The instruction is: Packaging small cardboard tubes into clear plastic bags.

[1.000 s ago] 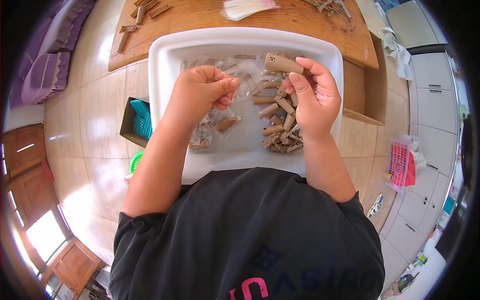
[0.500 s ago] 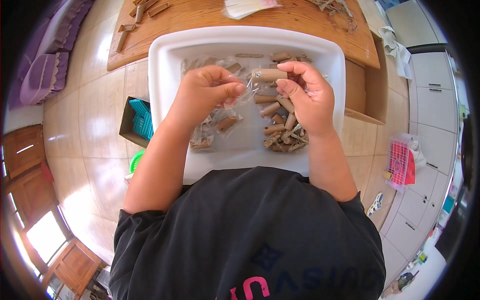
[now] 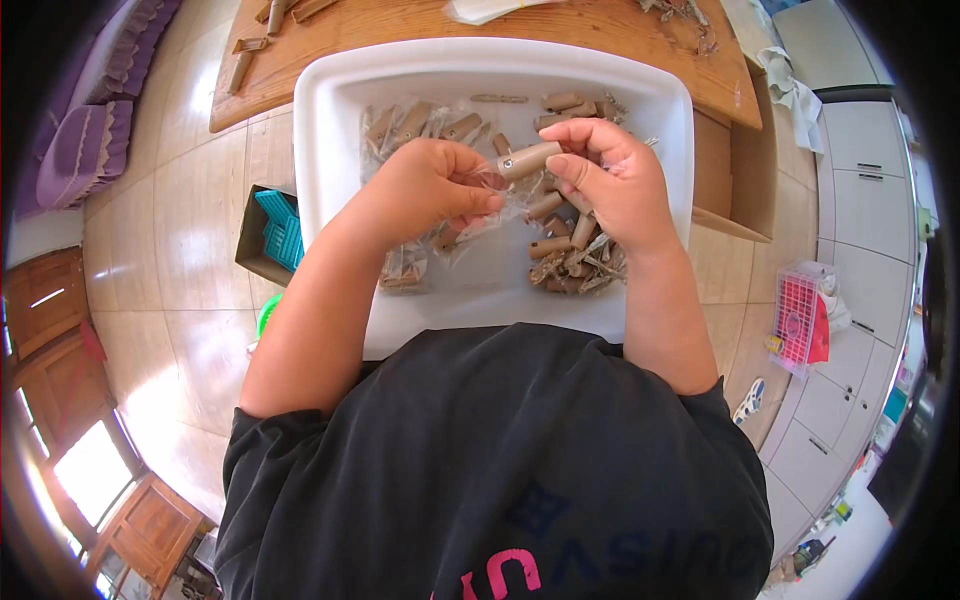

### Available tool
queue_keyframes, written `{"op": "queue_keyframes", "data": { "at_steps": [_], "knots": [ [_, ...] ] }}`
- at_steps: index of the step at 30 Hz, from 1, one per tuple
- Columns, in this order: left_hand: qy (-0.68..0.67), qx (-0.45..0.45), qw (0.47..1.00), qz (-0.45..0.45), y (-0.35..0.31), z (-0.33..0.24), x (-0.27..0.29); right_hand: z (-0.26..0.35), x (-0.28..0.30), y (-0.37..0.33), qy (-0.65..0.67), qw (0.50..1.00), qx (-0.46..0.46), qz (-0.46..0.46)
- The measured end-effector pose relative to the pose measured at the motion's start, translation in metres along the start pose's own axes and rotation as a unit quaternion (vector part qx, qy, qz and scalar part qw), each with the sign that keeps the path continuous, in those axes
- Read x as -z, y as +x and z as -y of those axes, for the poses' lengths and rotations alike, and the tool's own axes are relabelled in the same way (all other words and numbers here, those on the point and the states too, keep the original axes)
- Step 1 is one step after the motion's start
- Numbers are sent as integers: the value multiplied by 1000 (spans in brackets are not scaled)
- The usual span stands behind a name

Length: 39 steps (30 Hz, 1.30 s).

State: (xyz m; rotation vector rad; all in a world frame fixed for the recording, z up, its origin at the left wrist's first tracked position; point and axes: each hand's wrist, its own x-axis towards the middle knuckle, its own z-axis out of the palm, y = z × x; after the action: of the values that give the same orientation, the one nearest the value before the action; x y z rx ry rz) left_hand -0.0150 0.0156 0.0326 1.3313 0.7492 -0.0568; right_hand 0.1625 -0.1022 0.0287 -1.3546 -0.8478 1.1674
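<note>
Between my hands, over a white plastic tub [image 3: 312, 160], is a brown tube-shaped piece [image 3: 530, 161] with a small metal eyelet near its left end. My right hand [image 3: 622, 185] pinches its right end between thumb and fingers. My left hand [image 3: 430, 190] is closed on a thin clear plastic bag [image 3: 512, 203] beside the tube's left end; whether the tube's tip is inside the bag I cannot tell. Loose brown tubes [image 3: 548, 246] and crumpled brown strips [image 3: 575, 275] lie at the tub's right. Brown pieces in clear bags [image 3: 408, 122] fill its left side.
Beyond the tub is a wooden table [image 3: 350, 25] with brown pieces [image 3: 240, 70] and a stack of clear bags [image 3: 485, 10]. A dark box [image 3: 262, 262] with teal baskets [image 3: 283, 232] stands left; an open cardboard box [image 3: 752, 185] and a pink-and-white wire basket [image 3: 797, 315] are right.
The brown tube has tipped from nearly level to slanting, its left end lower. My left hand has turned slightly and come nearer to it.
</note>
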Motion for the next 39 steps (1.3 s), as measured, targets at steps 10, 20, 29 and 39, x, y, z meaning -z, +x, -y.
{"op": "queue_keyframes", "data": {
  "at_steps": [10, 20, 29, 39],
  "knots": [
    [-32, -45, 998, -36, 1, 4, 0, 0, -4, -1, -20, 999, 20, -22],
    [-136, -8, 991, 18, 3, 6, -4, 3, 3, 0, -32, 998, -18, 41],
    [-133, -6, 991, 5, 2, 5, -8, -4, -7, 2, -14, 1000, -6, 6],
    [-200, 9, 980, 2, 7, 13, -5, -10, -19, 0, -98, 995, 9, -1]
  ]
}}
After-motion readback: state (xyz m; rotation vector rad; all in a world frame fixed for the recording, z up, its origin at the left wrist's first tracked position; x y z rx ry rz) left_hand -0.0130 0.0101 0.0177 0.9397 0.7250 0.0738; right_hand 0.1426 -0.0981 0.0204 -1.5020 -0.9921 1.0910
